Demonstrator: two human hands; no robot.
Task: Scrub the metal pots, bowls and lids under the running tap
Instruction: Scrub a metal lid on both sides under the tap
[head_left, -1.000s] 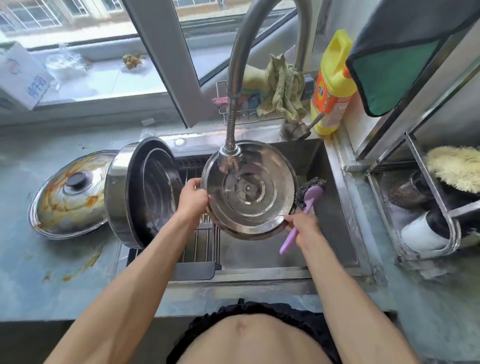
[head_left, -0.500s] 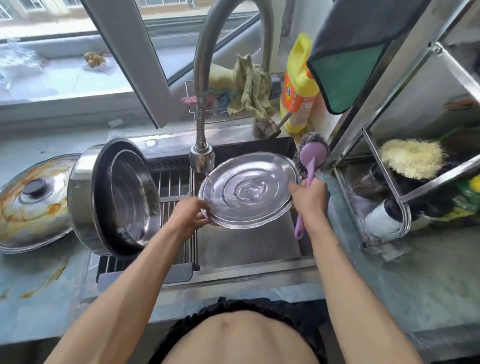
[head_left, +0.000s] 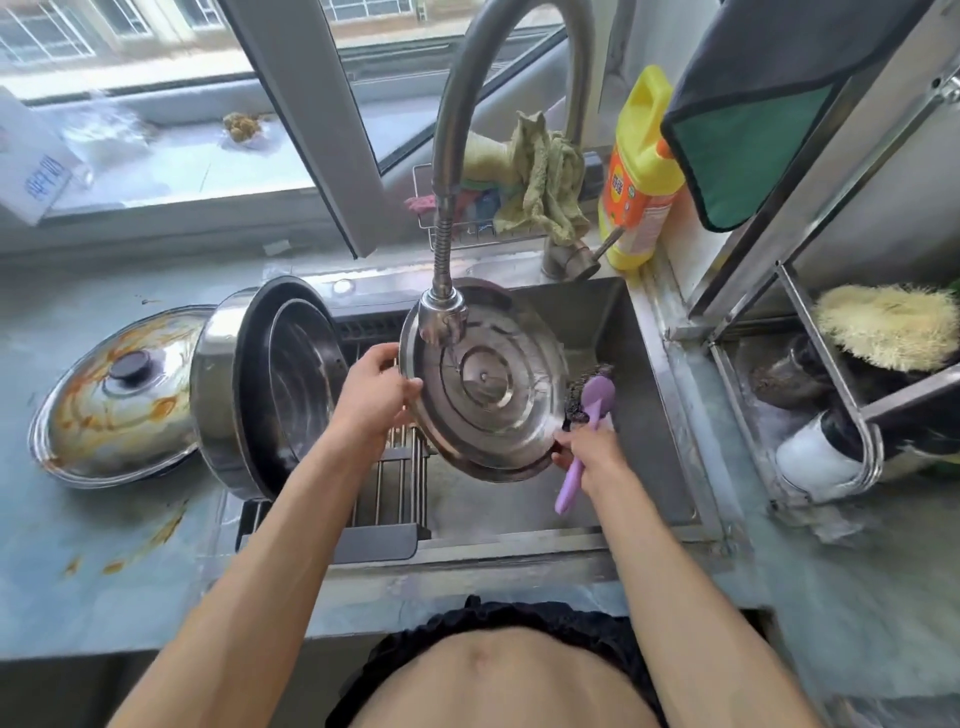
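Note:
A round metal lid (head_left: 485, 400) is tilted up over the sink (head_left: 644, 395), its ringed inner face toward me, right under the tap head (head_left: 441, 317). My left hand (head_left: 374, 395) grips the lid's left rim. My right hand (head_left: 587, 452) holds a purple-handled brush (head_left: 589, 410), and its fingers touch the lid's lower right rim. The brush's dark bristles lie against the lid's right edge. A large metal pot (head_left: 260, 384) with a bowl inside lies on its side at the sink's left. A sauce-stained lid (head_left: 119, 395) rests on the counter.
A drain rack (head_left: 384, 499) spans the sink's left part. A yellow detergent bottle (head_left: 639, 171) and rags (head_left: 540, 182) stand behind the tap. A metal rack (head_left: 831, 395) with scrubbers and a white cup is on the right; a green-grey cloth (head_left: 753, 104) hangs above.
The lid has tilted from lying flatter back up toward me under the tap head. My right hand with the brush dropped from the lid's upper right to its lower right rim.

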